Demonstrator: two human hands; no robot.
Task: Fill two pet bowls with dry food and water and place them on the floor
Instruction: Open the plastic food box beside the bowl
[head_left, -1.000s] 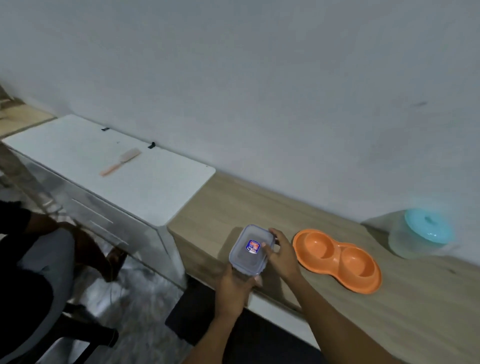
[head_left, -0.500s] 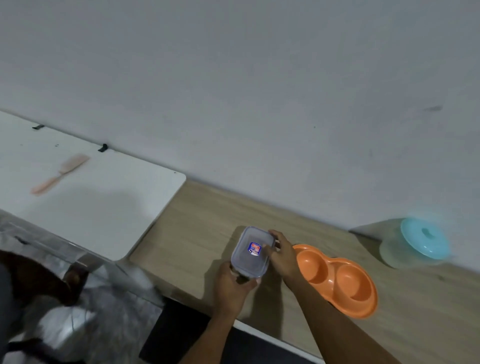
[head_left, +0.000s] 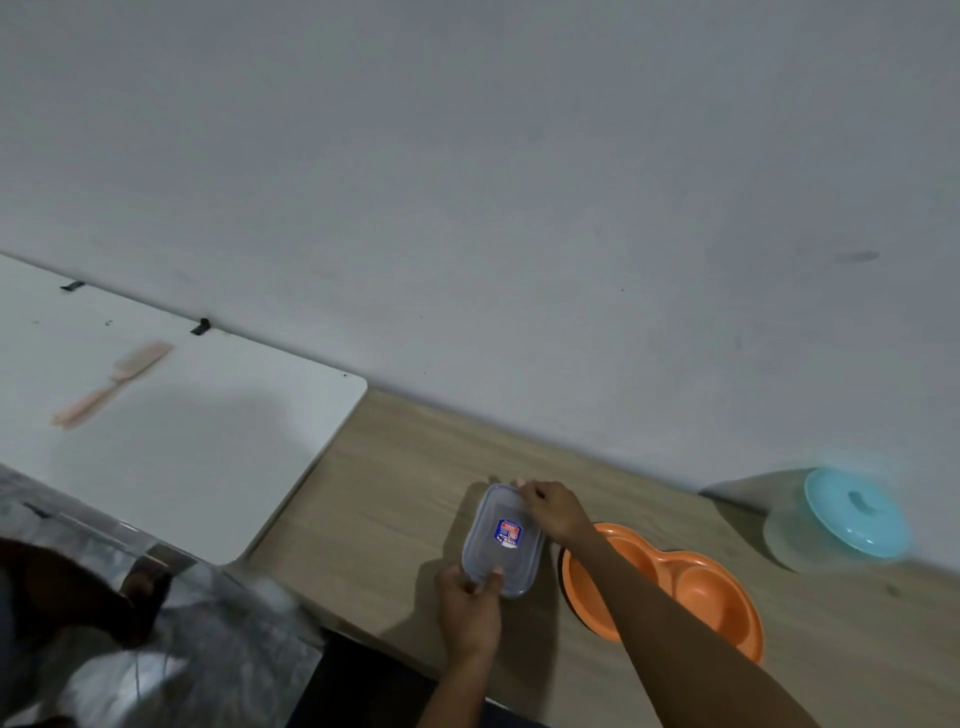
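lid work on the clear container, low at the desk, just left of the orange double bowl. left grip curls round its near end, right grip pinches the lid's far corner. looks like the opening step, with both wells bare. next call: steady the near end, peel the lid free, then tip food rightward into a well.

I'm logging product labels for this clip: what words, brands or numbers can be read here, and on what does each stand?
Blue, red and white sticker on the lid of the clear container: print too blurred to read.
Orange double bowl, teal-lidded jar, pink brush: no text visible.
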